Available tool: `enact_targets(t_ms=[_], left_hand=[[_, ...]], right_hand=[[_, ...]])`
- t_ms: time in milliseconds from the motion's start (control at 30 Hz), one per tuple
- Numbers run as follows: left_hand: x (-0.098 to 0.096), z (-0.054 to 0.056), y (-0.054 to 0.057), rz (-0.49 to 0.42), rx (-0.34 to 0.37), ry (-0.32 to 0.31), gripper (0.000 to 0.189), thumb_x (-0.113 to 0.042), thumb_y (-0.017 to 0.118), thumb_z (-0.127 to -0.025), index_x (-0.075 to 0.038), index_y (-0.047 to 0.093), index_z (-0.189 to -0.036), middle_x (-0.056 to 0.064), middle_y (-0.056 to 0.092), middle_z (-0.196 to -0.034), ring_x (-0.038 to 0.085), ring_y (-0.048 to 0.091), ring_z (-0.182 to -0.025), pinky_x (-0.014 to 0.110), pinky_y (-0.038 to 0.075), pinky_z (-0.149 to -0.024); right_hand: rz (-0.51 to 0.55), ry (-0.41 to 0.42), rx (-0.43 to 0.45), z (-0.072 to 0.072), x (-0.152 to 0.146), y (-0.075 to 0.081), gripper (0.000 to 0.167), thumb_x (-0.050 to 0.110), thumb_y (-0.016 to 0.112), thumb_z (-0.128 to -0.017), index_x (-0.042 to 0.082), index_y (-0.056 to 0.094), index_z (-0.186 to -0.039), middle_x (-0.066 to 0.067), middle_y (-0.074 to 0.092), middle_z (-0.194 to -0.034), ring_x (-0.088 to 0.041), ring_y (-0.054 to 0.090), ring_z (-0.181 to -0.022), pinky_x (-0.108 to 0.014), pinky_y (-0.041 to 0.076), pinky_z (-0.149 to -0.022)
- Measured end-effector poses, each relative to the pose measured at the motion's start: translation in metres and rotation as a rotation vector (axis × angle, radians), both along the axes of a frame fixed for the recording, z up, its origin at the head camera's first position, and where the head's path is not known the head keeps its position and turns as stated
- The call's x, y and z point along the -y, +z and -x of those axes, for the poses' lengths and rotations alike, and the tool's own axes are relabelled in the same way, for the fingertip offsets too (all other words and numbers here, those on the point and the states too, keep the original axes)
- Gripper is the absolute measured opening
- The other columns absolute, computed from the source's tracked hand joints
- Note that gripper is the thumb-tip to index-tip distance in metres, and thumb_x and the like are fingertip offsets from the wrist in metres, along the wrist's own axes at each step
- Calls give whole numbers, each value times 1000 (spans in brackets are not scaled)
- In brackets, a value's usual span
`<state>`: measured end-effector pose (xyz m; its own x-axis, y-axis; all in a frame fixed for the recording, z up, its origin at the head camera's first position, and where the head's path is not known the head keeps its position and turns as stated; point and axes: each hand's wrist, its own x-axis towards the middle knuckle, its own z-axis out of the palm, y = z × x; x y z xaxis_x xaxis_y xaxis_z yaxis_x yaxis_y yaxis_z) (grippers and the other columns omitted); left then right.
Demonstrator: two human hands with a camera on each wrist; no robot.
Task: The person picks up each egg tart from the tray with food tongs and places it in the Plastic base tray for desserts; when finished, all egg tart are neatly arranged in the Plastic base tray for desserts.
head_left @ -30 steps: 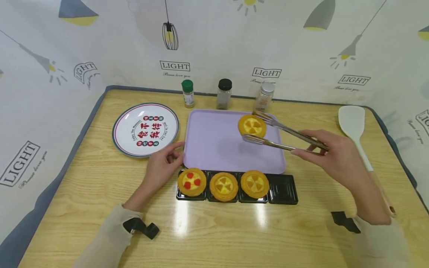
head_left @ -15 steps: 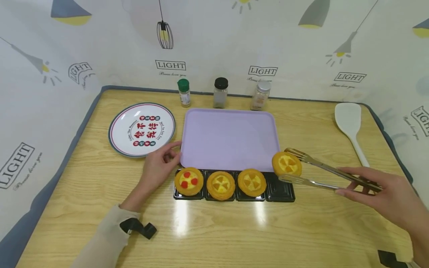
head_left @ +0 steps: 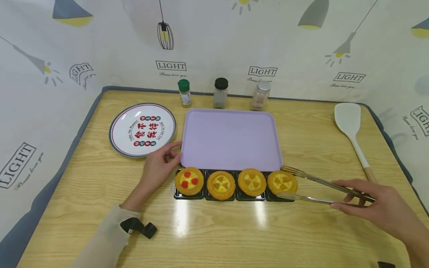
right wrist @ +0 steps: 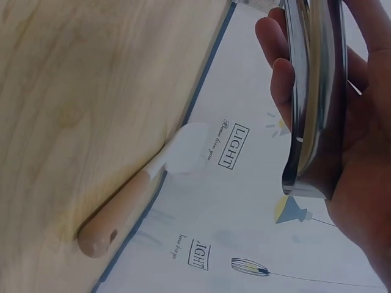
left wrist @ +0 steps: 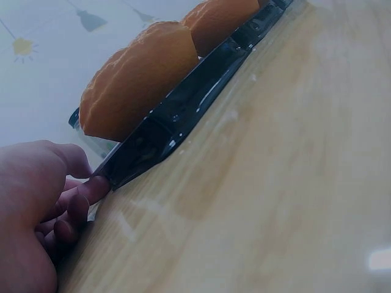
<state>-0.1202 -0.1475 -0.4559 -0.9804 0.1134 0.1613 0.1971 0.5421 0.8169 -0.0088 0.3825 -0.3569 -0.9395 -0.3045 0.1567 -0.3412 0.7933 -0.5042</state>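
In the head view, four-compartment wording aside, a black plastic tray point(head_left: 205, 198) bears several egg tarts in a row. My right hand point(head_left: 378, 206) grips metal tongs point(head_left: 321, 181), whose two ends stand either side of the rightmost egg tart point(head_left: 283, 181), in the last compartment. Whether the tongs still press on it I cannot tell. The leftmost tart point(head_left: 189, 181) has red dots; the others carry wedge-shaped pieces. My left hand point(head_left: 161, 163) holds the left edge of the lilac tray point(head_left: 231, 139) with curled fingers. The right wrist view shows the tongs' bent end point(right wrist: 314, 165) in my palm.
A white printed plate point(head_left: 127, 130) lies left of the lilac tray. Behind stand a green-capped jar point(head_left: 184, 95), a black-capped jar point(head_left: 220, 95) and a silver-capped jar point(head_left: 260, 97). At right lies a white spatula point(head_left: 348, 119) with a wooden handle.
The tart in the tongs has moved from over the lilac tray, rightward and toward me, down into the last black compartment. My left hand has stayed at the lilac tray's edge.
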Motion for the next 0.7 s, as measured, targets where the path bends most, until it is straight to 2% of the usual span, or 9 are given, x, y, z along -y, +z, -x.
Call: enact_targets(t_ms=[300,700], left_hand=[[0,1,-1,-2,-8,-2,35,-21,68,-93,-15,65,-127,-4,64,-80,16,52,-63,25,39,-54],[1,1,-3,-2,-20,1,34,-21,69,-93,-16,66,-126,-6,64,-80,15,52,-62,25,40,-53]], right_hand=[[11,-14,41,-3,-1,-5,56,6,87,-69,18,69,-120,6,68,-84,-6,59,-63,-17,43,-52],[-14,-15,109,-3,-3,-6,55,13,87,-71,18,67,-123,1,68,-90,-5,60,-67,-22,47,-53]])
